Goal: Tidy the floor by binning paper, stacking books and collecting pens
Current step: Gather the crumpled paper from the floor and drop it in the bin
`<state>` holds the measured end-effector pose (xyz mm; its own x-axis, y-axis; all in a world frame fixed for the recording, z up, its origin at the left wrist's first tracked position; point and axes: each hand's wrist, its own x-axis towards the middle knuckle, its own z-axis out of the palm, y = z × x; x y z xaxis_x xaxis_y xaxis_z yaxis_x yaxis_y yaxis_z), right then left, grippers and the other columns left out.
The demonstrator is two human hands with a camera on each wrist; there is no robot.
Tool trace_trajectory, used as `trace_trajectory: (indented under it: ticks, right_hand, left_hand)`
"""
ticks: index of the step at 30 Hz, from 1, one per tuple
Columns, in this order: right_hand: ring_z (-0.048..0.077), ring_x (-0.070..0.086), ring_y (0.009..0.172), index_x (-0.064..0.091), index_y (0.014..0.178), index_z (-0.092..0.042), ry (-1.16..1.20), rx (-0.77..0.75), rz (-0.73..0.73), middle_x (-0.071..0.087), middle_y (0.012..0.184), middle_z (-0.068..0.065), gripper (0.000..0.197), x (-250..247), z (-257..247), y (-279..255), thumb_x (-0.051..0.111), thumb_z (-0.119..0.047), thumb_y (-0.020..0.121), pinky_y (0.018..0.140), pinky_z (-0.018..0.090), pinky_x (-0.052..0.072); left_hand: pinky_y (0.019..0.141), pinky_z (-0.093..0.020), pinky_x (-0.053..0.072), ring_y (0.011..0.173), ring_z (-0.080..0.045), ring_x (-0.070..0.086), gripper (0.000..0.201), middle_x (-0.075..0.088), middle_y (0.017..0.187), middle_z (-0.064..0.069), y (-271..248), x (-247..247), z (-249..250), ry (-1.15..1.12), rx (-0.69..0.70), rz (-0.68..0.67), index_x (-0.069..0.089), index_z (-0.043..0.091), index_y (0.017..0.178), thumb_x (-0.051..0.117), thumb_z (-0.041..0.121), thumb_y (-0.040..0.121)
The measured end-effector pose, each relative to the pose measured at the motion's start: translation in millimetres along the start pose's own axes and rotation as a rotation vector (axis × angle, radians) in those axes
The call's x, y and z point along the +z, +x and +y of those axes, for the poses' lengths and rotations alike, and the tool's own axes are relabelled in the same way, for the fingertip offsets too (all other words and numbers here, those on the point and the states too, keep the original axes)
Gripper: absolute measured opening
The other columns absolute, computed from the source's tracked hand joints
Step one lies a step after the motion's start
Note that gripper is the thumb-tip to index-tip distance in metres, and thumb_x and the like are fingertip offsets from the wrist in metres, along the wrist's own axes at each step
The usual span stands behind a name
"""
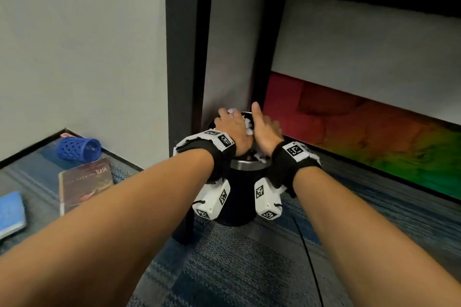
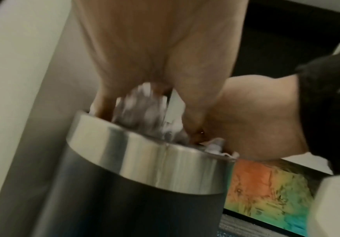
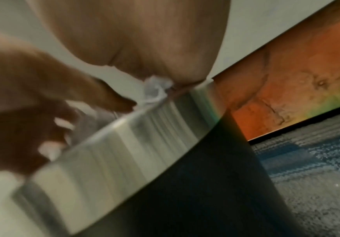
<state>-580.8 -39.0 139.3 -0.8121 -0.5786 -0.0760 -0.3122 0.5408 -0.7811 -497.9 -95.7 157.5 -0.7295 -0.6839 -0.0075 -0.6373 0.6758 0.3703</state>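
Note:
A black bin with a steel rim stands on the carpet against a dark post. White crumpled paper fills its mouth. My left hand reaches into the opening, fingers and thumb curled round the crumpled paper. My right hand lies beside it on the paper, thumb straight up; its fingers are hidden. In the right wrist view a wad of paper shows under that palm at the bin rim. A brown book and a blue book lie on the floor at the left.
A blue perforated pen cup lies on its side by the wall, left of the bin. A colourful red-to-green panel runs along the floor at the right. A thin cable crosses the blue-grey carpet.

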Motion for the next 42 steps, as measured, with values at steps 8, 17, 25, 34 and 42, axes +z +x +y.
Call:
trace_trajectory:
  ticks: [8, 17, 25, 34, 42]
  right_hand:
    - [0.027, 0.061, 0.106, 0.070, 0.098, -0.011, 0.052, -0.184, 0.084, 0.070, 0.108, 0.011, 0.039, -14.7, 9.0, -6.0, 0.040, -0.036, 0.100, 0.088, 0.031, 0.043]
    - [0.019, 0.055, 0.068, 0.052, 0.069, -0.021, -0.421, -0.786, 0.170, 0.055, 0.070, -0.006, 0.021, 11.2, -38.4, -109.2, 0.054, -0.033, 0.086, 0.062, 0.037, 0.047]
    - [0.013, 0.054, 0.071, 0.058, 0.079, -0.022, -0.740, -1.023, -0.314, 0.057, 0.078, -0.010, 0.018, 134.1, -149.9, -191.0, 0.050, -0.034, 0.090, 0.067, 0.030, 0.045]
    - [0.017, 0.055, 0.080, 0.060, 0.097, -0.019, -1.146, -1.067, -0.636, 0.062, 0.095, -0.002, 0.015, 349.6, -294.8, -293.6, 0.053, -0.031, 0.090, 0.072, 0.029, 0.045]
    - [0.022, 0.062, 0.093, 0.062, 0.105, -0.017, -1.196, -1.020, -0.809, 0.067, 0.101, 0.003, 0.024, 507.4, -356.7, -361.3, 0.053, -0.037, 0.093, 0.076, 0.030, 0.045]
  left_hand:
    - [0.093, -0.036, 0.050, 0.111, -0.031, 0.060, 0.034, 0.062, 0.122, -0.014, -7.1, -1.2, -18.9, -0.081, 0.100, -0.016, 0.061, 0.009, 0.119, 0.056, 0.019, 0.086]
    - [0.077, -0.027, 0.051, 0.080, -0.016, 0.066, 0.016, 0.074, 0.089, -0.005, -108.5, -58.9, -94.2, -0.120, 0.381, -0.455, 0.071, 0.013, 0.094, 0.060, 0.017, 0.084]
    - [0.068, -0.030, 0.044, 0.078, -0.028, 0.056, 0.028, 0.066, 0.090, -0.009, -194.5, -160.9, -283.2, 0.465, 0.172, -0.342, 0.067, 0.006, 0.091, 0.051, 0.029, 0.093]
    - [0.070, -0.035, 0.053, 0.074, -0.031, 0.060, 0.026, 0.065, 0.089, -0.011, -329.0, -205.1, -582.7, 0.255, -0.327, -0.142, 0.049, 0.009, 0.067, 0.053, 0.019, 0.090]
    - [0.068, -0.033, 0.051, 0.077, -0.028, 0.063, 0.012, 0.067, 0.092, -0.012, -417.0, -142.2, -740.2, 0.107, -0.633, -0.267, 0.062, 0.008, 0.094, 0.052, 0.012, 0.089]
